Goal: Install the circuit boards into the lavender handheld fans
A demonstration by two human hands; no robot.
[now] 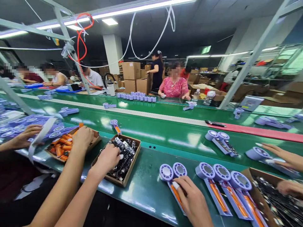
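Observation:
My left hand reaches into a cardboard box of black circuit boards with thin wires. Its fingers are curled among the boards, and what they pinch is hidden. My right hand is closed over the handle of a purple handheld fan, with a white cover on one fingertip. Close beside that one lies another open fan housing, an orange battery in its handle. Three similar fans lie side by side to the right, their orange batteries and thin wires exposed.
A co-worker's hand is in a box of orange batteries at left, near piled purple housings. Another co-worker's hands work at right beside a second parts box. A green conveyor carries scattered fans.

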